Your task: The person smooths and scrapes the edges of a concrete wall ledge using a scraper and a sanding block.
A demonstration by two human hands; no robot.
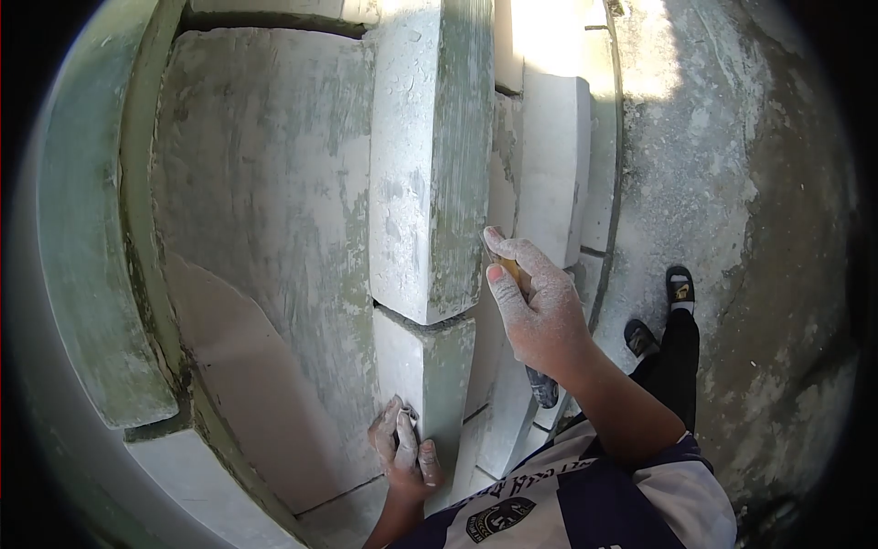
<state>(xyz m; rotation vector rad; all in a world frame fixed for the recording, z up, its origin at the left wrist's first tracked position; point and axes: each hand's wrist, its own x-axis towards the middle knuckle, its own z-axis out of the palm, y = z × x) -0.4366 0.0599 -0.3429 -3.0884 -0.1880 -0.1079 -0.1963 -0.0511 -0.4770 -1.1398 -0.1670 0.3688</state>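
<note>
My right hand (540,306), coated in white dust, is closed around a slim hand tool with a yellowish body (512,272). The tool looks like a scraper, but its tip is mostly hidden by my fingers. A black rounded end (542,389), which may be its handle, shows below my wrist. This hand is beside the right edge of a long block (402,183) with a white, flaking face and a streaked green side. My left hand (404,448), also dusty, rests with curled fingers against a shorter white-and-green block (400,352). Something small and greyish, not clear, is between those fingers.
A wide, green-stained white slab (265,165) lies left of the long block. Further left stands a green slab (87,238). More white blocks (549,156) line the right side, beside a stained concrete floor (713,183). My sandalled feet (679,285) are at right.
</note>
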